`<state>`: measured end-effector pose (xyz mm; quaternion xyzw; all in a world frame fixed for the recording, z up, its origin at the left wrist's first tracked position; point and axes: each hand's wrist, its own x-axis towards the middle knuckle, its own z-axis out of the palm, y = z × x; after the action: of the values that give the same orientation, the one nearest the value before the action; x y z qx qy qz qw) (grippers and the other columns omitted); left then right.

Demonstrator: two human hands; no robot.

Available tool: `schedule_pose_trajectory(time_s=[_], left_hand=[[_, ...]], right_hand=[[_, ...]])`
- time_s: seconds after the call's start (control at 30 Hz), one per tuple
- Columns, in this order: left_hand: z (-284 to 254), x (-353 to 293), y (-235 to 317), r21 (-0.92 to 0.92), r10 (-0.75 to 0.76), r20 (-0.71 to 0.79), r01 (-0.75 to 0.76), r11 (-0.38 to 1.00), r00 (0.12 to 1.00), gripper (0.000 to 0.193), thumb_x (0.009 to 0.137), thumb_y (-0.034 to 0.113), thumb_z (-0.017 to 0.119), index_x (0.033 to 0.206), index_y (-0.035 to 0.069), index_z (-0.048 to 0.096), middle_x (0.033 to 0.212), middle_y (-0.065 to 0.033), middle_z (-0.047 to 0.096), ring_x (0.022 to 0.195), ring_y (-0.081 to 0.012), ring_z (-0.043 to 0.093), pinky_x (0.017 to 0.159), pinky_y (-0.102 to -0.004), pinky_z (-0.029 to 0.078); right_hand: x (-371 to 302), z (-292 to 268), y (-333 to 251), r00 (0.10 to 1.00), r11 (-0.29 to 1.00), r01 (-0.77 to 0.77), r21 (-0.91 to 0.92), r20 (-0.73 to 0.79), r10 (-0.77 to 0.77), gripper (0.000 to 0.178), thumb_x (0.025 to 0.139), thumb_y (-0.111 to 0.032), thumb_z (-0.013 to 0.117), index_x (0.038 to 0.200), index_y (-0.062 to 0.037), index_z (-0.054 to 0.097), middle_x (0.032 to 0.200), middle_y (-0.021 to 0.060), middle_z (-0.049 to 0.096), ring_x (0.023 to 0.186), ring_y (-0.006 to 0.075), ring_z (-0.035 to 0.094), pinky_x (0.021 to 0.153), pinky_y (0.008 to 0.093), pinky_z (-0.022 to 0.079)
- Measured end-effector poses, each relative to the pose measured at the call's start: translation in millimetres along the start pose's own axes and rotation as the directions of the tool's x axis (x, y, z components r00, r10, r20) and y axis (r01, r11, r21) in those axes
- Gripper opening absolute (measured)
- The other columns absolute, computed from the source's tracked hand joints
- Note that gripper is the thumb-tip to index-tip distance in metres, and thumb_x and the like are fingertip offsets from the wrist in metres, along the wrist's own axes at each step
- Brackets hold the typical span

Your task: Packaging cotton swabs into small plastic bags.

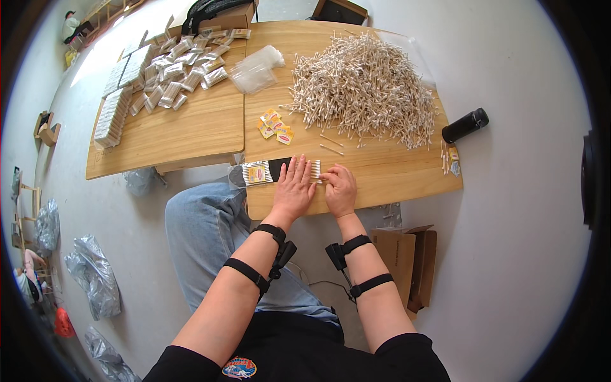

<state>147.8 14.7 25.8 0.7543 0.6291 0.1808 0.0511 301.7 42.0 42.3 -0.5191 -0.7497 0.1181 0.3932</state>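
Note:
At the near edge of the table, my left hand (294, 191) lies flat with its fingers stretched out. It covers part of a black strip (275, 168) and a row of cotton swabs (316, 168). Close to its right, the fingers of my right hand (341, 191) are pinched together at the end of that row; what they hold, if anything, is too small to make out. Left of my left hand, more swabs lie side by side under a yellow-and-white card (256, 174), with clear plastic film (236, 177) at their end. Two loose swabs (331, 149) lie just beyond my hands.
Beyond, a large heap of cotton swabs (369, 86) covers the far right. Small yellow cards (276, 127) and clear bags (258, 71) lie left of it. Filled packets (172, 94) and stacked packs (113, 118) occupy the left table. A black bottle (465, 125) is at the right edge.

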Motion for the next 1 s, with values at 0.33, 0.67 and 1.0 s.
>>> schedule_pose_trajectory(time_s=[0.33, 0.67, 1.0], left_hand=[[0.9, -0.5, -1.5, 0.006, 0.003, -0.013, -0.003, 1.000, 1.000, 0.064, 0.097, 0.039, 0.050, 0.148, 0.003, 0.038, 0.157, -0.0157, 0.032, 0.148, -0.0319, 0.024, 0.120, -0.0475, 0.015], [-0.7, 0.0, -0.1, 0.014, 0.000, 0.011, 0.000, 1.000, 1.000, 0.065, 0.097, 0.039, 0.049, 0.149, 0.003, 0.036, 0.158, -0.0156, 0.030, 0.148, -0.0318, 0.023, 0.120, -0.0475, 0.015], [0.4, -0.5, -1.7, 0.017, -0.005, 0.041, 0.005, 1.000, 0.999, 0.066, 0.098, 0.041, 0.045, 0.151, 0.004, 0.033, 0.159, -0.0147, 0.028, 0.149, -0.0309, 0.020, 0.121, -0.0474, 0.011]], right_hand=[[0.9, 1.3, -0.7, 1.000, 1.000, -0.011, -0.007, 0.004, 0.011, 0.022, 0.071, -0.001, 0.060, 0.084, -0.0128, 0.072, 0.096, 0.0049, 0.064, 0.109, 0.0287, 0.059, 0.095, 0.0422, 0.045], [0.9, 0.8, 1.9, 1.000, 1.000, -0.007, -0.022, 0.025, 0.008, 0.025, 0.071, 0.000, 0.060, 0.088, -0.0138, 0.073, 0.096, 0.0050, 0.064, 0.108, 0.0280, 0.059, 0.094, 0.0418, 0.044], [1.2, 2.5, -1.0, 0.999, 0.998, -0.015, -0.069, 0.033, 0.017, 0.028, 0.071, -0.002, 0.062, 0.093, -0.0150, 0.073, 0.098, 0.0037, 0.062, 0.107, 0.0259, 0.058, 0.092, 0.0408, 0.044]])
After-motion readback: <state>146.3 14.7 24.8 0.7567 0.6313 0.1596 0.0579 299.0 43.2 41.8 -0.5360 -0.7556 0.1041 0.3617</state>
